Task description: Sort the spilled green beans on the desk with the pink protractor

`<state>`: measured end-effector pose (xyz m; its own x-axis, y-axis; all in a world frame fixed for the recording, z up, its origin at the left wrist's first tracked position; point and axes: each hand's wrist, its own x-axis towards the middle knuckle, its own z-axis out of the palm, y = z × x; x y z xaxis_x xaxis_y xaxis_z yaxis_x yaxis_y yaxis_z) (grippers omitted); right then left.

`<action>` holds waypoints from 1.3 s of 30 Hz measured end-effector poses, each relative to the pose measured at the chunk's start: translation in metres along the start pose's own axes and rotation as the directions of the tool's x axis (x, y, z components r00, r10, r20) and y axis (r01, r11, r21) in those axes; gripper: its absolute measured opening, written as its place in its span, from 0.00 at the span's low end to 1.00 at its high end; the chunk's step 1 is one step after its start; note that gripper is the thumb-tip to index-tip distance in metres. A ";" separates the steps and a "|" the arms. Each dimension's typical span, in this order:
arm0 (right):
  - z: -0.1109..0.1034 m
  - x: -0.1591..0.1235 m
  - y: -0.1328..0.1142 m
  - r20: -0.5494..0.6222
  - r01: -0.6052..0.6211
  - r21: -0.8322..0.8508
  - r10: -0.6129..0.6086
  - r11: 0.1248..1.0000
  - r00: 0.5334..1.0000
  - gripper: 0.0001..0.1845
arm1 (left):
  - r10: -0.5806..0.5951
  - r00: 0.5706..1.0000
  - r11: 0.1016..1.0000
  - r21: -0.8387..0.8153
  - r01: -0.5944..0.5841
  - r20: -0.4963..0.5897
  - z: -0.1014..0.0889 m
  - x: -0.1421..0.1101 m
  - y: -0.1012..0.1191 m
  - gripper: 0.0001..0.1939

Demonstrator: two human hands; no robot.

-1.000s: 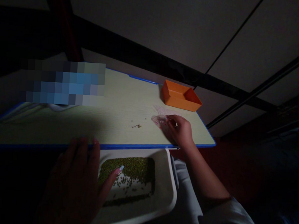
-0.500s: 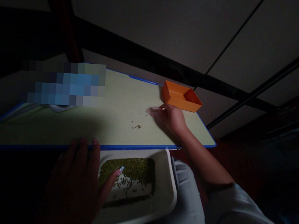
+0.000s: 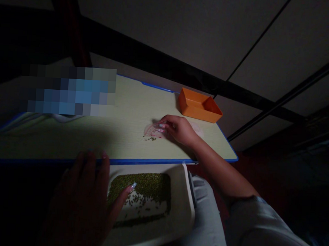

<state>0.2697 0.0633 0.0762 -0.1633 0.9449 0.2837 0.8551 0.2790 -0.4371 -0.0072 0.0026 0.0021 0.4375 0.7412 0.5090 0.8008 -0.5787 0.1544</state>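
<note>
My right hand (image 3: 176,129) is closed, fingertips pinched on a thin, translucent pinkish sheet (image 3: 150,130) with red marks. Motion blurs the sheet, and its exact kind is hard to make out. It lies low over the table beside a few small loose green beans (image 3: 152,139). My left hand (image 3: 89,192) is spread over the left side of a white plastic box (image 3: 182,213), its fingers stretched towards the table edge and its thumb above the box's inside. Green beans (image 3: 152,185), like mung beans, cover much of the box floor. Shadow hides most of the left palm.
An orange open-topped tray (image 3: 200,106) stands at the table's back right. The pale table (image 3: 132,106) has a blue rim. A blurred-out bluish thing (image 3: 79,92) and a pale cable (image 3: 28,120) lie on the left. Behind stand pale panels (image 3: 186,35); my leg (image 3: 207,218) is below.
My right hand has moved left, away from the orange tray, bringing the translucent sheet up to the loose beans on the table. My left hand and the white box have stayed in place.
</note>
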 end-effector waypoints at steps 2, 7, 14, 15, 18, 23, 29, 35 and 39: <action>0.000 -0.003 0.000 0.018 0.023 0.023 -0.023 0.999 1.000 0.09 | -0.006 1.000 1.000 -0.003 0.006 0.012 0.000 0.000 0.000 0.46; -0.003 -0.014 -0.006 0.027 0.050 0.068 -0.052 0.996 0.998 0.09 | -0.014 0.999 1.000 -0.002 0.014 0.031 0.000 0.002 0.001 0.45; -0.007 -0.032 -0.011 0.005 0.029 0.070 -0.029 0.997 1.000 0.09 | -0.029 0.998 1.000 -0.006 0.029 0.061 -0.001 0.001 0.002 0.45; -0.007 -0.034 -0.010 0.000 0.015 0.063 -0.015 0.998 1.000 0.09 | -0.027 0.998 1.000 -0.006 0.028 0.061 -0.002 0.001 0.002 0.45; -0.010 -0.041 -0.004 -0.025 -0.022 0.045 0.023 0.999 0.999 0.09 | -0.021 0.999 1.000 -0.008 0.021 0.044 -0.002 0.000 0.001 0.45; -0.017 -0.053 0.003 -0.090 -0.035 0.091 0.043 0.995 0.995 0.08 | -0.024 0.998 1.000 -0.004 0.024 0.050 -0.002 -0.001 0.001 0.44; -0.022 -0.065 0.001 -0.064 -0.029 0.176 0.040 0.984 0.997 0.08 | -0.029 0.998 1.000 -0.008 0.030 0.064 -0.002 -0.001 0.001 0.46; -0.015 -0.065 0.003 -0.094 -0.070 0.133 0.083 0.989 0.992 0.09 | -0.030 0.998 0.999 -0.014 0.031 0.058 -0.004 0.000 0.002 0.46; -0.012 -0.063 0.005 -0.116 -0.066 0.154 0.084 0.986 0.990 0.09 | -0.021 0.998 1.000 -0.018 0.022 0.057 -0.005 0.000 0.002 0.45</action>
<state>0.2902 0.0031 0.0664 -0.0328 0.9389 0.3426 0.7779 0.2392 -0.5810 -0.0074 -0.0001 0.0069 0.4429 0.7716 0.4566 0.8029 -0.5680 0.1810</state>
